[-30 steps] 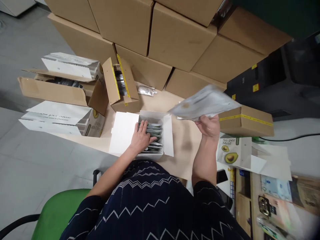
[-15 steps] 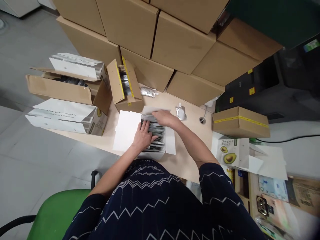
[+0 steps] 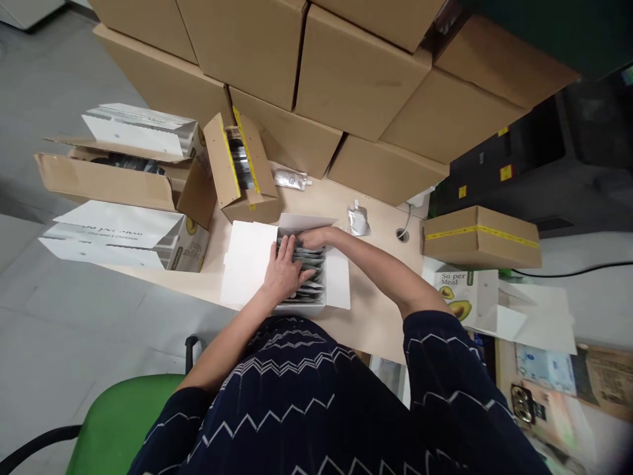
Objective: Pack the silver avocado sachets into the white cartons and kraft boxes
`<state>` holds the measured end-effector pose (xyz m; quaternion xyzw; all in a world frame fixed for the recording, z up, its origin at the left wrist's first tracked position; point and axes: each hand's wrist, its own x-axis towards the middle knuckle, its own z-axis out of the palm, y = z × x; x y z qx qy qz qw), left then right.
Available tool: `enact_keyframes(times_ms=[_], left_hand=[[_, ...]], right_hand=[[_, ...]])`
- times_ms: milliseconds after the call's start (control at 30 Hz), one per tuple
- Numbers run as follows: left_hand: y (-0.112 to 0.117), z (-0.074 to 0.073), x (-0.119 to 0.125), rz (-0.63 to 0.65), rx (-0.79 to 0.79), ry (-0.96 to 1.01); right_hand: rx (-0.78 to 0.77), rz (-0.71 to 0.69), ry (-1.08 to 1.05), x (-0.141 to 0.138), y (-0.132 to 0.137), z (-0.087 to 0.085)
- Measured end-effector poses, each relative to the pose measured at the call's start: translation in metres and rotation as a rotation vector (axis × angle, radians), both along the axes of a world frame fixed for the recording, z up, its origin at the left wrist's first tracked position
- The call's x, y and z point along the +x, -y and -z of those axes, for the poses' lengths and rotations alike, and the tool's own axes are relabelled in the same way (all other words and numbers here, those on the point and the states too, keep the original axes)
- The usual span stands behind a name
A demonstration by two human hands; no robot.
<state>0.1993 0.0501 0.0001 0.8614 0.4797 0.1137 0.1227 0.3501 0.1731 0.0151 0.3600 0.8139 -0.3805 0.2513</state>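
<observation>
The right hand [image 3: 314,236], aloft with a pouch a second ago, has dropped to the far end of the box [image 3: 338,285], fingers curled over the pouches [image 3: 312,285]. I cannot tell whether it still grips one. The left hand [image 3: 283,275] lies flat, fingers spread on the row.

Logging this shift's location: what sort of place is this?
Probably a packing station: stacked cardboard cartons behind the desk, and the left hand and right hand in a white box of pouches.
</observation>
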Motion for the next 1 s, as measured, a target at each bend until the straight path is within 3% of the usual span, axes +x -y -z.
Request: enact_keyframes(times_ms=[133, 233, 333, 367, 433, 467, 533, 600, 700, 867, 1000], left_hand=[[-0.002, 0.001, 0.002, 0.001, 0.009, -0.010], [-0.002, 0.003, 0.001, 0.013, 0.029, -0.022], [-0.001, 0.004, -0.001, 0.026, 0.032, -0.020], [-0.001, 0.004, -0.002, 0.029, 0.032, -0.016], [-0.001, 0.005, -0.003, 0.034, 0.037, -0.009], [-0.001, 0.006, -0.003, 0.037, 0.042, -0.008], [-0.001, 0.007, -0.003, 0.043, 0.055, -0.012], [-0.001, 0.007, -0.003, 0.047, 0.068, -0.020], [0.000, 0.006, -0.003, 0.050, 0.078, -0.034], [0.000, 0.006, -0.003, 0.056, 0.084, -0.047], [0.000, 0.007, -0.003, 0.052, 0.103, -0.057]], right_hand=[[0.009, 0.070, 0.015, 0.000, 0.004, -0.014], [-0.048, 0.276, -0.291, 0.021, 0.012, -0.039], [-0.179, 0.621, -0.680, 0.070, 0.014, -0.053], [-0.181, 0.776, -0.789, 0.090, 0.010, -0.050], [-0.014, 1.135, -0.920, 0.131, -0.003, -0.031], [0.116, 1.304, -0.898, 0.149, -0.011, -0.015], [0.354, 1.553, -0.617, 0.177, -0.026, 0.022], [0.447, 1.570, -0.244, 0.192, -0.035, 0.057], [0.423, 1.467, 0.126, 0.191, -0.033, 0.096], [0.542, 1.358, 0.296, 0.157, -0.014, 0.126], [0.578, 1.089, 0.220, 0.129, 0.015, 0.135]])
